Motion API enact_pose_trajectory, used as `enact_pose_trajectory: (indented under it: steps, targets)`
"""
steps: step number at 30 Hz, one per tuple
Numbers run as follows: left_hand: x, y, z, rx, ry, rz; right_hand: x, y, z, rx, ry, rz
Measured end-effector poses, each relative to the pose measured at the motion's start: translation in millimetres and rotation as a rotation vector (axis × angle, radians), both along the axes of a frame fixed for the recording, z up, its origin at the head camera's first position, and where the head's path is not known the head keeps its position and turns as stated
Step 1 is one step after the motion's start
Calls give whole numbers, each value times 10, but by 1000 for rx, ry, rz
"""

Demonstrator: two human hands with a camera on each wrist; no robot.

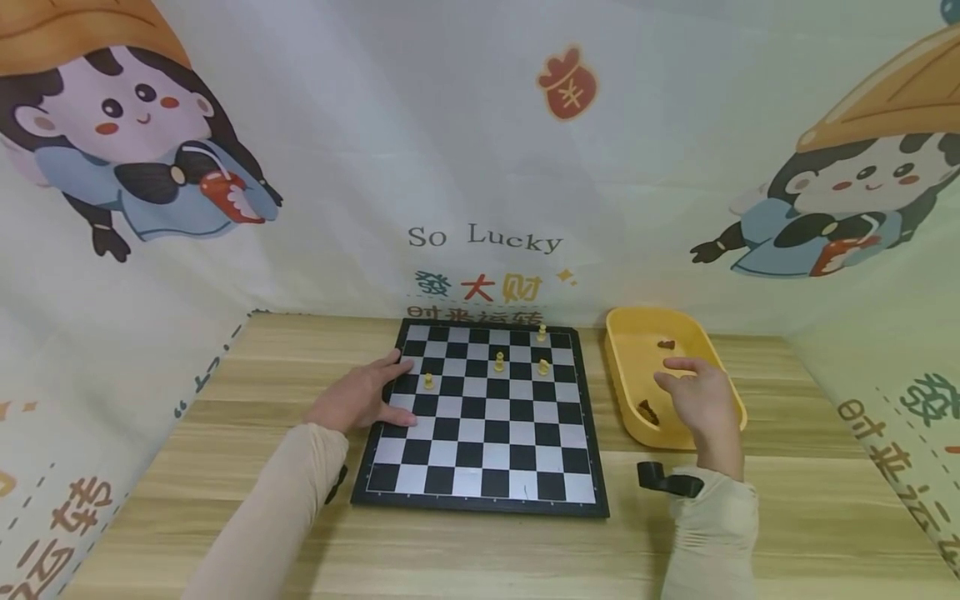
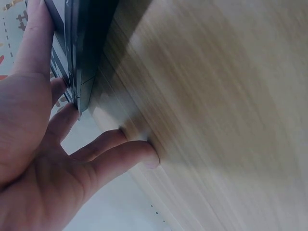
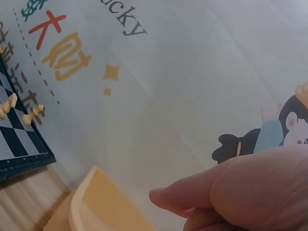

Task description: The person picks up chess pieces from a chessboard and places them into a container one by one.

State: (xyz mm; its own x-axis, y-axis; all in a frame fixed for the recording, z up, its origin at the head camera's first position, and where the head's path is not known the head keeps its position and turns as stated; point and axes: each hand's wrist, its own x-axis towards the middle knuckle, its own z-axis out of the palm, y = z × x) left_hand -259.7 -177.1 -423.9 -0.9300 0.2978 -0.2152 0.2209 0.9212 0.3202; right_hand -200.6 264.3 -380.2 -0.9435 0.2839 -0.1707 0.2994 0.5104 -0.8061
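A black-and-white chessboard point(image 1: 484, 431) lies on the wooden table. Several cream chess pieces stand on its far half, among them a knight point(image 1: 543, 367) and a taller piece point(image 1: 499, 361). My left hand point(image 1: 356, 398) rests at the board's left edge, thumb and a finger spread over the rim; in the left wrist view its other fingers point(image 2: 126, 156) reach down to the table. Above the yellow tray point(image 1: 627, 408) hovers my right hand point(image 1: 703, 402), thumb and index finger apart with nothing visible between them. Two dark brown chess pieces point(image 1: 647, 412) lie inside the tray.
A printed cloth point(image 1: 480, 183) hangs behind the table and along both sides. The tray stands just right of the board, with a strip of bare wood point(image 1: 600, 375) between them. A black band with a mount point(image 1: 670, 480) sits on the right wrist.
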Motion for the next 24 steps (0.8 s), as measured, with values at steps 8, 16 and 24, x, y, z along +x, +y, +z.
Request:
enact_pose_trajectory:
  steps: [8,16,24]
  targets:
    - [-25,-25,-22,4,-12,6,-27,-73,24,3,13,-3]
    - [-12,-27,20,-1,-5,5,-74,-248,62,26,35,-24]
    - [-15,-2,-11,-10,-10,1,-103,-405,88,-2,64,12]
